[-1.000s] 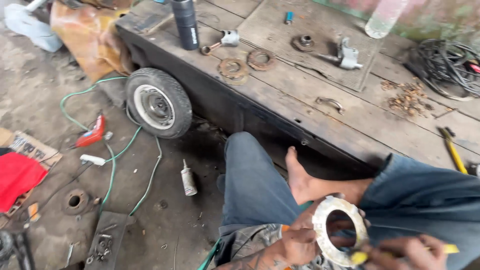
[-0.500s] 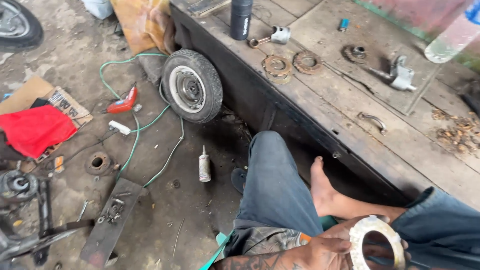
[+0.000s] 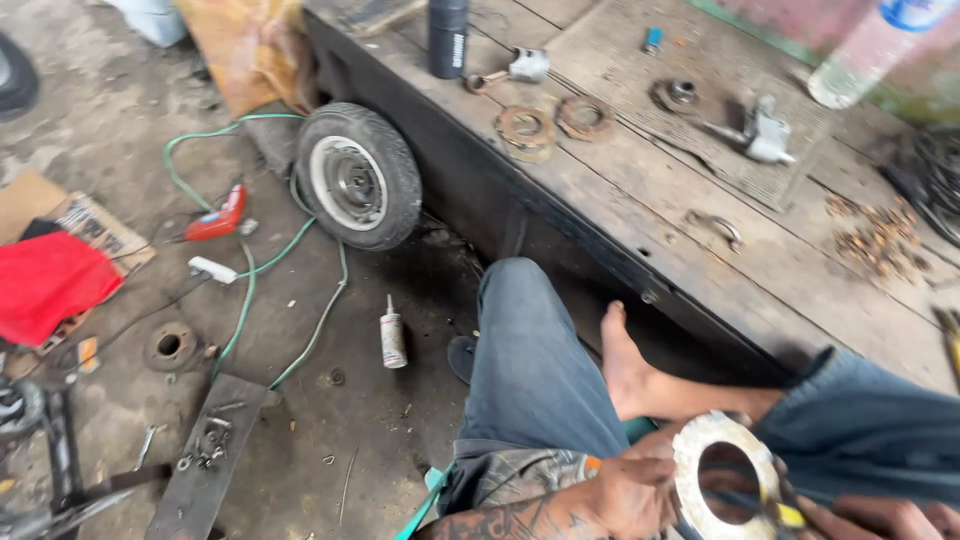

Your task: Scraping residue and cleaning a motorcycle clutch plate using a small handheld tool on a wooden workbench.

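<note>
- Left hand point(image 3: 625, 495): at bottom edge of view, fingers closed on the left rim of a pale metal ring point(image 3: 727, 480). Firm grasp. Forearm enters from lower left.
- Right hand point(image 3: 885, 518): only partly in frame at bottom right corner. Sits against the ring's lower right side next to a small yellow bit point(image 3: 790, 516). Whether it grips or only touches: cannot tell, fingers mostly cut off.
- Ring: flat, wide-rimmed, open centre, held upright-ish over the person's lap, just below the bare foot point(image 3: 628, 365). Not resting on floor or bench.
- Person seated, legs in blue jeans point(image 3: 535, 365), one leg crossed w/ foot near the bench edge.
- Wooden bench point(image 3: 640, 210) runs diagonally, upper middle to right. On it: dark can point(image 3: 449, 36), two rusty discs point(image 3: 553, 125) side by side, a grey metal fitting point(image 3: 760, 135), small curved bracket point(image 3: 718, 228), pile of rusty bits point(image 3: 880, 235), clear plastic bottle point(image 3: 868, 52) at far edge.
- Small wheel point(image 3: 357, 176) w/ tyre leans against bench front.
- Floor, left: green hose point(image 3: 245, 295) looping past wheel, red tool point(image 3: 217, 218) on hose, white tube point(image 3: 392, 338) lying near the knee, red cloth point(image 3: 48, 283) on cardboard, round metal hub point(image 3: 170, 345), dark plank point(image 3: 208, 455) w/ loose bolts on it.
</note>
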